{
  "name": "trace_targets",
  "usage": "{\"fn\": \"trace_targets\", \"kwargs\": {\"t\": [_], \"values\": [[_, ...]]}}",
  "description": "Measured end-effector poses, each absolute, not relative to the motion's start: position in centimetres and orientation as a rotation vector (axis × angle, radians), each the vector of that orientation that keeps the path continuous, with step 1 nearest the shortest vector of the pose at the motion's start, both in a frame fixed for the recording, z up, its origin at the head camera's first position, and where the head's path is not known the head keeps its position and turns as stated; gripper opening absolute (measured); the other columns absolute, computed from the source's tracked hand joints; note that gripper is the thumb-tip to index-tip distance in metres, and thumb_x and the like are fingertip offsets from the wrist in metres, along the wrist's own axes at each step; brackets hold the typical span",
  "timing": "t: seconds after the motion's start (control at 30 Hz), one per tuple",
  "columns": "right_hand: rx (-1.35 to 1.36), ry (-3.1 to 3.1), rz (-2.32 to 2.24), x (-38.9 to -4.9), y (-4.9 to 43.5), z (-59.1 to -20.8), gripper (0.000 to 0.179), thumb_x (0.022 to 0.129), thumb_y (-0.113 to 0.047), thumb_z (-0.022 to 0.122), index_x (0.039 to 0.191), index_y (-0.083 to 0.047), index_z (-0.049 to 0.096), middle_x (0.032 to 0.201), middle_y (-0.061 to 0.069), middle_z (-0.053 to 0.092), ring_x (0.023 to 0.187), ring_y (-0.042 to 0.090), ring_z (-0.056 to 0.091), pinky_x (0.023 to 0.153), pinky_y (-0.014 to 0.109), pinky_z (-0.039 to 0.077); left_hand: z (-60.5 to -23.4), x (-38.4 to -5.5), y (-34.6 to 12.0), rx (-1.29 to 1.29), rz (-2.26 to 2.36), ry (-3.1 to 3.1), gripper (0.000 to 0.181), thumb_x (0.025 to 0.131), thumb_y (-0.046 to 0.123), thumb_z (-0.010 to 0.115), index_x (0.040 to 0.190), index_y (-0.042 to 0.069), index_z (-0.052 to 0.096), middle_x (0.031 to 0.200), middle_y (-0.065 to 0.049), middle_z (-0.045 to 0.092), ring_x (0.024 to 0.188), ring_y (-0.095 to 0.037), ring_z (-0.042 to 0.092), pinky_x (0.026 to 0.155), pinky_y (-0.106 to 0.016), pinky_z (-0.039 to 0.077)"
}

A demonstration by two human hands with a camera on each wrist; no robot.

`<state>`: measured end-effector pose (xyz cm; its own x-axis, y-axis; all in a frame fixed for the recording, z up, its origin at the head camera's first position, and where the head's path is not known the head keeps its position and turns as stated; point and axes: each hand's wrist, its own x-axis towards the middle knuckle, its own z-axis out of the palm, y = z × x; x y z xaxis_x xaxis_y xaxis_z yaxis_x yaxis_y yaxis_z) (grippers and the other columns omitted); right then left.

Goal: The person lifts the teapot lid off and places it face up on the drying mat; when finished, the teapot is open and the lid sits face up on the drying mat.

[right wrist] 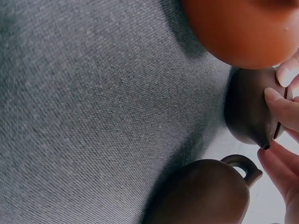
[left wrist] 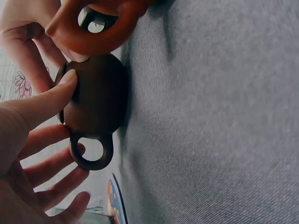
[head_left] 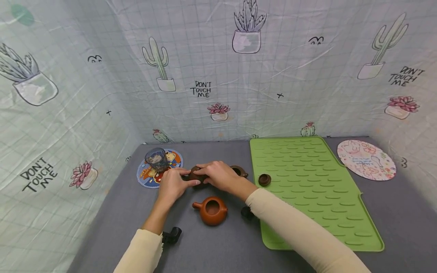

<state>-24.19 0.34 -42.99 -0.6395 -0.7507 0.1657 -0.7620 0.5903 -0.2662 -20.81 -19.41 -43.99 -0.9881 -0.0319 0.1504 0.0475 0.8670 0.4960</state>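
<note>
A dark brown clay teapot (head_left: 195, 173) stands on the grey cloth between both hands, with its lid on. My left hand (head_left: 172, 184) holds its handle side; in the left wrist view the thumb presses the upper body and fingers lie behind the ring handle (left wrist: 108, 151). From the spout side my right hand (head_left: 218, 175) grips the top, its thumb (right wrist: 275, 103) near the lid seam and a finger close to the spout (right wrist: 264, 143). Nearer to me sits an orange-red teapot (head_left: 212, 219), lidless. Another dark teapot (head_left: 243, 172), open on top, is partly hidden by the right hand.
A green ridged mat (head_left: 307, 197) covers the right side, with a small hollow brown piece (head_left: 264, 179) on its left edge. A blue-tinted glass (head_left: 157, 161) stands on a colourful round mat (head_left: 145, 178) at back left. A pink-patterned oval mat (head_left: 367, 159) lies far right.
</note>
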Motion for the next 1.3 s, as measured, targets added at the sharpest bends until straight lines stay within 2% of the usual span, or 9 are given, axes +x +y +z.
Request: {"fn": "trace_targets", "kwargs": {"t": [0.27,0.57,0.83,1.13,1.3], "values": [[1.266,-2.740,0.524,-24.1,0.4,-43.2,0.049,0.092,-0.018,0.075,0.140,-0.023,0.064,0.151,0.002,0.057,0.117,0.022,0.071,0.092,0.033,0.061,-43.9,-20.7,-19.5,-0.017,-0.728,-2.878,0.053,0.072,0.040,0.092,0.113,0.009,0.080,0.122,-0.012,0.076,0.114,-0.036,0.069,0.096,-0.053,0.055],[1.249,-2.670,0.537,-24.0,0.8,-42.7,0.045,0.093,-0.015,0.074,0.137,-0.023,0.067,0.147,0.002,0.061,0.119,0.021,0.070,0.092,0.032,0.061,-44.2,-20.4,-19.5,-0.033,-0.772,-2.825,0.053,0.072,0.038,0.092,0.116,0.012,0.079,0.119,-0.011,0.077,0.110,-0.035,0.071,0.094,-0.052,0.055],[1.217,-2.603,0.560,-24.0,1.1,-42.4,0.043,0.092,-0.013,0.075,0.133,-0.023,0.070,0.141,0.002,0.067,0.118,0.021,0.071,0.093,0.034,0.061,-44.3,-20.4,-19.5,-0.051,-0.802,-2.821,0.046,0.073,0.035,0.092,0.111,0.013,0.079,0.112,-0.009,0.079,0.102,-0.032,0.072,0.088,-0.050,0.056],[1.183,-2.539,0.613,-23.8,1.8,-41.6,0.042,0.093,-0.010,0.074,0.133,-0.023,0.070,0.140,0.002,0.068,0.116,0.023,0.071,0.091,0.036,0.061,-44.4,-20.4,-19.4,-0.086,-0.823,-2.824,0.041,0.074,0.036,0.092,0.107,0.014,0.080,0.113,-0.009,0.078,0.101,-0.033,0.071,0.086,-0.051,0.055],[1.137,-2.534,0.624,-23.6,2.2,-41.2,0.043,0.095,-0.013,0.071,0.137,-0.023,0.067,0.140,0.003,0.068,0.112,0.023,0.072,0.086,0.037,0.061,-44.3,-20.6,-19.3,-0.101,-0.800,-2.849,0.040,0.076,0.037,0.090,0.107,0.014,0.079,0.116,-0.009,0.077,0.105,-0.034,0.069,0.090,-0.051,0.054]]}}
